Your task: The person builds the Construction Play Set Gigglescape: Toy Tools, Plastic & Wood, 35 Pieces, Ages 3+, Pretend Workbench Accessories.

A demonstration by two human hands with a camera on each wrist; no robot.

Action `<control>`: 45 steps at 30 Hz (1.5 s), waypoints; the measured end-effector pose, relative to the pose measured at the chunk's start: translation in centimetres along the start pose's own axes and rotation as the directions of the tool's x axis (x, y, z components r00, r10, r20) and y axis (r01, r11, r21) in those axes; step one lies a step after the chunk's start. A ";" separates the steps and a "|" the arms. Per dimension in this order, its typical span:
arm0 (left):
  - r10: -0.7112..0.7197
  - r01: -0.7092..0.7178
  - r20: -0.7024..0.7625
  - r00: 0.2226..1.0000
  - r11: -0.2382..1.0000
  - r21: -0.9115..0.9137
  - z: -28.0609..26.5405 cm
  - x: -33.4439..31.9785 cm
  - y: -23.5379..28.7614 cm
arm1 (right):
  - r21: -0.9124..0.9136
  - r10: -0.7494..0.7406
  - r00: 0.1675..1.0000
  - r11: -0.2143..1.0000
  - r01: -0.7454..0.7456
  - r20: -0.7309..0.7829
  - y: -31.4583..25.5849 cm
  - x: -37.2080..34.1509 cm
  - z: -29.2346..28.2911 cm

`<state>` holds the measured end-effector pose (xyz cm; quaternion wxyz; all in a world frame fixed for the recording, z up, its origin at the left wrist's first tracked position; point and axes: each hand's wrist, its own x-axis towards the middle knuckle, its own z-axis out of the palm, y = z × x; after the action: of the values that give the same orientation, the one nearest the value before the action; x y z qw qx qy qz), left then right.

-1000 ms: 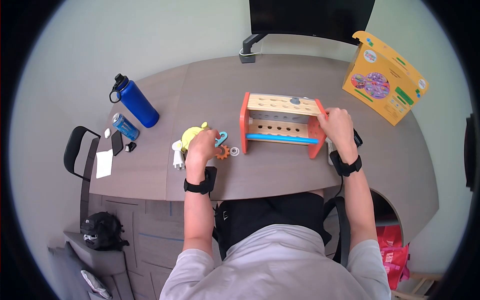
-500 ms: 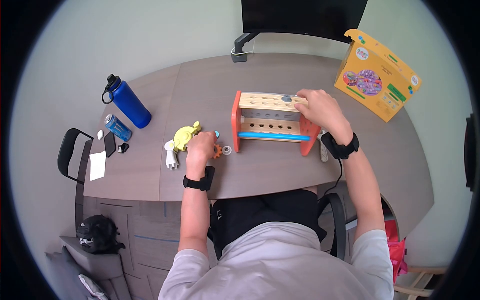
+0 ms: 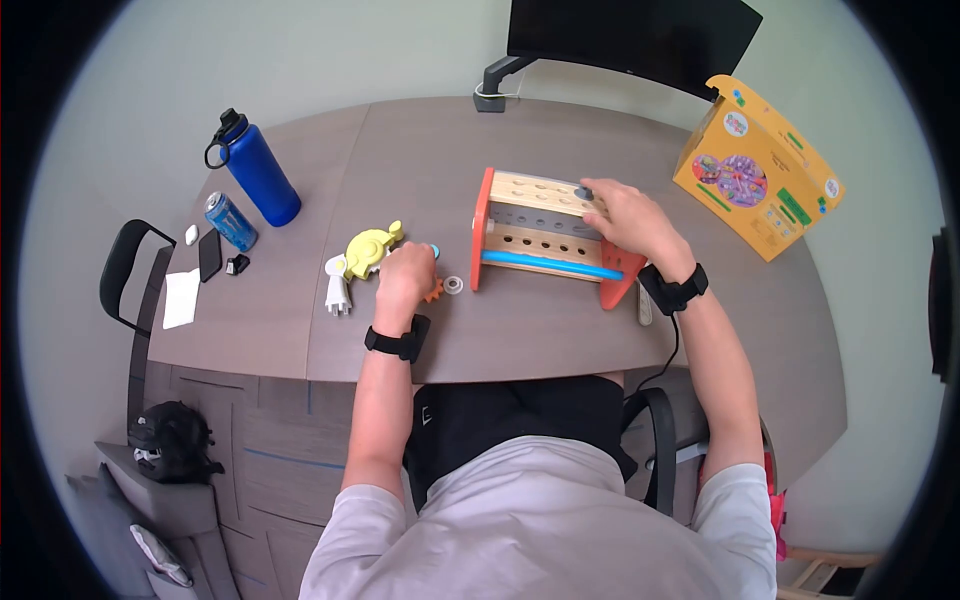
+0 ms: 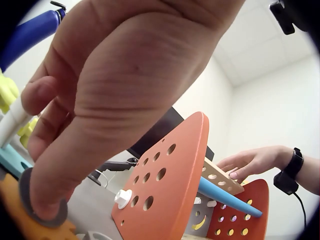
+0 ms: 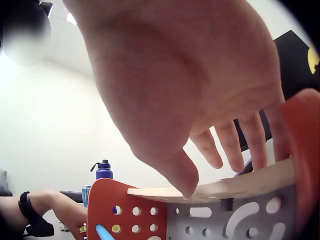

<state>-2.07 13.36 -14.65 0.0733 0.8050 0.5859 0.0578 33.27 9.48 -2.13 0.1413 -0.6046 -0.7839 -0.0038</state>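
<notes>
A toy workbench stands on the table with red side panels [image 3: 481, 232], a holed wooden top [image 3: 530, 190], a grey holed panel [image 3: 535, 219] and a blue rod [image 3: 550, 265]. My right hand [image 3: 640, 225] lies over the top's right end, fingers outstretched and thumb at the front edge, near a grey knob [image 3: 584, 193]. To the bench's left, my left hand [image 3: 405, 278] reaches down among small parts, fingers bent. Its thumb touches a grey ring [image 4: 25, 195] over an orange gear [image 4: 15, 200]; I cannot tell whether it pinches anything. Beside it are a yellow toy piece [image 3: 368, 250] and a white piece [image 3: 338, 290].
A grey-white ring [image 3: 453, 285] lies between the left hand and bench. A blue bottle [image 3: 258, 172], a can [image 3: 230, 222] and a phone [image 3: 210, 256] are at the left. A yellow box [image 3: 760, 170] stands back right; a monitor [image 3: 630, 45] is behind.
My right hand has moved from the right side panel up and left onto the wooden top. The left hand stays over the small parts, its fingers drawn in more. The head view has shifted slightly.
</notes>
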 end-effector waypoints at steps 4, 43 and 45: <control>0.013 -0.013 -0.011 1.000 1.000 -0.001 -0.1 0.0 -0.3 | 0.061 -0.070 0.997 0.996 0.068 0.028 0.5 0.3 0.2; 0.290 0.186 0.220 0.931 0.142 -0.972 1.6 9.3 18.4 | -0.108 -0.145 0.988 0.984 0.140 -0.047 0.6 0.1 1.5; 0.308 0.225 0.227 0.924 0.042 -0.973 1.6 9.5 18.4 | -0.112 -0.138 0.989 0.985 0.132 -0.050 0.1 -0.1 1.5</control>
<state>18.29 16.78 -12.76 0.7188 0.5377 0.3295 0.2925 33.00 9.72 -3.64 0.1302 -0.5564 -0.8173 -0.0733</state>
